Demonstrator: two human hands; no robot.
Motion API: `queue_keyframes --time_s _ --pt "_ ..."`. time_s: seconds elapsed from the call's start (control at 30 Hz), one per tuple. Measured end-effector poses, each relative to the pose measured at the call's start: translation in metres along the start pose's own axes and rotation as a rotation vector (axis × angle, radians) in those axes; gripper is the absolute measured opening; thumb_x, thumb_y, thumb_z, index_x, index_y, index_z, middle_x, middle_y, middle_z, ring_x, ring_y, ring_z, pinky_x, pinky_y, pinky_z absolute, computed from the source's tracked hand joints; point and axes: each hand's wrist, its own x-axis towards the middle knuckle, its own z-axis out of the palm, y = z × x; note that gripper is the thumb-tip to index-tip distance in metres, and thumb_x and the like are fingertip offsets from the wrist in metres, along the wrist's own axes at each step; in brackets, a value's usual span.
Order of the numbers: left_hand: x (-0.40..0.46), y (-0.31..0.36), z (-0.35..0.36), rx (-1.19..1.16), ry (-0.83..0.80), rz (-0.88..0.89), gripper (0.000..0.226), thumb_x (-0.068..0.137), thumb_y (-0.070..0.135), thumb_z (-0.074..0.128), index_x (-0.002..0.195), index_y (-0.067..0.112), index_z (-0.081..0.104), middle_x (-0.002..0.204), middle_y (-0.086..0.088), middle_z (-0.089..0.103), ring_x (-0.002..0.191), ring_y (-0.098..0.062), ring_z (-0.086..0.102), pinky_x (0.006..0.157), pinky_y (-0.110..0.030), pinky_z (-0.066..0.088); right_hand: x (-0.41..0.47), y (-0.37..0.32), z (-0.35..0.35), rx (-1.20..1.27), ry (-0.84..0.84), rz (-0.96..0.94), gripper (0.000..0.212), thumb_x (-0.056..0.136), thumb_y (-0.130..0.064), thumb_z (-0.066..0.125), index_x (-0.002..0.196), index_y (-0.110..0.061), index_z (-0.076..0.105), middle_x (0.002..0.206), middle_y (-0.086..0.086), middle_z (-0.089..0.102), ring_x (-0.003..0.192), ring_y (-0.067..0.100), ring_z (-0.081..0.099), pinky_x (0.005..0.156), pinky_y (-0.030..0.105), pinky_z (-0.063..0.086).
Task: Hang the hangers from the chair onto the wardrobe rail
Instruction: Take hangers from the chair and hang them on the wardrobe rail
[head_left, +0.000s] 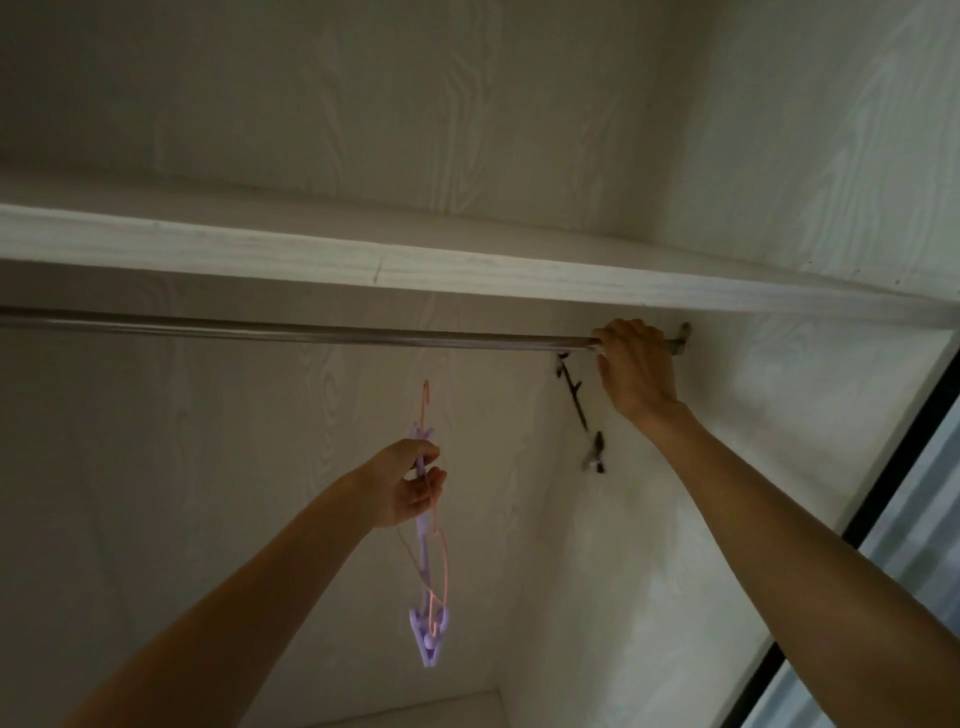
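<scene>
A metal wardrobe rail runs left to right under a white shelf. My right hand is up at the rail's right end with its fingers curled over the rail. A dark clip hanger hangs there just left of the hand; whether the hand also holds its hook I cannot tell. Lower, in the middle, my left hand grips a purple clip hanger and a thin pink hanger together. They dangle below the rail, the pink hook pointing up.
The white shelf lies right above the rail. The wardrobe's back and right walls close in the space. A dark door frame runs down the right edge. The rail left of the dark hanger is bare.
</scene>
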Motion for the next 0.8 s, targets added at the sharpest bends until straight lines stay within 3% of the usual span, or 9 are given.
queue_keyframes --time_s 0.13,0.23,0.33,0.43,0.53,0.57,0.67,0.73,0.8 --pt "0.004 0.001 0.007 0.011 0.001 0.006 0.018 0.091 0.013 0.055 0.074 0.009 0.049 0.073 -0.008 0.050 0.064 -0.013 0.051 0.041 -0.017 0.051 -0.006 0.032 0.002 -0.008 -0.054 0.076 0.041 0.085 -0.004 0.056 0.125 -0.011 0.055 0.118 0.012 0.061 0.109 0.032 0.053 0.102 0.045 0.036" --pt "0.007 0.001 0.013 0.035 -0.012 0.010 0.020 0.091 0.013 0.054 0.072 0.010 0.048 0.073 -0.008 0.052 0.065 -0.014 0.052 0.042 -0.018 0.053 -0.010 0.047 0.002 0.004 -0.185 0.179 0.057 0.090 -0.012 0.055 0.142 -0.012 0.033 0.139 0.012 0.046 0.134 0.032 0.035 0.110 0.043 0.026" --pt "0.007 -0.001 0.020 0.053 -0.036 0.019 0.019 0.092 0.010 0.052 0.073 0.011 0.049 0.073 -0.008 0.053 0.056 -0.014 0.058 0.043 -0.019 0.053 -0.014 0.055 -0.001 0.006 -0.259 0.214 0.064 0.091 -0.014 0.052 0.147 -0.014 0.022 0.147 0.012 0.037 0.141 0.029 0.026 0.113 0.044 0.023" --pt "0.006 -0.003 0.028 0.113 -0.055 0.070 0.020 0.095 0.004 0.046 0.079 0.014 0.052 0.071 -0.005 0.054 0.044 -0.009 0.059 0.056 -0.023 0.054 -0.020 0.046 -0.013 0.093 -0.159 0.192 0.061 0.090 -0.013 0.054 0.145 -0.011 0.028 0.145 0.015 0.040 0.138 0.030 0.031 0.113 0.044 0.025" --pt "0.001 -0.007 0.032 0.229 -0.094 0.140 0.017 0.093 0.000 0.046 0.091 0.015 0.054 0.075 -0.003 0.056 0.057 -0.009 0.058 0.066 -0.023 0.050 -0.040 0.006 -0.023 0.339 -0.028 0.128 0.042 0.089 -0.009 0.054 0.130 -0.011 0.049 0.125 0.012 0.058 0.116 0.030 0.052 0.098 0.040 0.043" --pt "-0.001 -0.009 0.032 0.281 -0.116 0.164 0.017 0.094 0.001 0.047 0.093 0.015 0.055 0.076 -0.001 0.056 0.059 -0.008 0.058 0.060 -0.020 0.050 -0.050 -0.013 -0.022 0.487 -0.125 0.160 0.034 0.090 -0.011 0.052 0.124 -0.012 0.054 0.116 0.009 0.062 0.104 0.026 0.057 0.091 0.037 0.047" --pt "-0.014 -0.020 0.029 0.459 -0.185 0.228 0.017 0.095 0.005 0.047 0.097 0.019 0.055 0.075 0.004 0.058 0.049 0.002 0.058 0.042 -0.011 0.040 -0.098 -0.061 -0.005 1.028 -0.728 0.464 0.023 0.095 -0.021 0.049 0.110 -0.007 0.058 0.100 0.011 0.064 0.073 0.015 0.055 0.067 0.028 0.044" --pt "-0.020 -0.031 0.025 0.530 -0.239 0.249 0.017 0.095 0.008 0.047 0.096 0.022 0.056 0.069 0.009 0.060 0.050 0.004 0.056 0.046 -0.012 0.034 -0.133 -0.083 0.011 1.355 -1.045 0.738 0.028 0.093 -0.044 0.046 0.097 -0.017 0.053 0.089 0.004 0.056 0.070 0.014 0.054 0.060 0.027 0.041" --pt "-0.025 -0.042 0.021 0.577 -0.299 0.255 0.017 0.095 0.011 0.048 0.090 0.025 0.057 0.065 0.013 0.059 0.053 0.003 0.052 0.054 -0.018 0.029 -0.159 -0.098 0.028 1.514 -1.155 0.837 0.040 0.086 -0.064 0.040 0.092 -0.026 0.052 0.093 0.000 0.054 0.082 0.015 0.057 0.067 0.030 0.042"
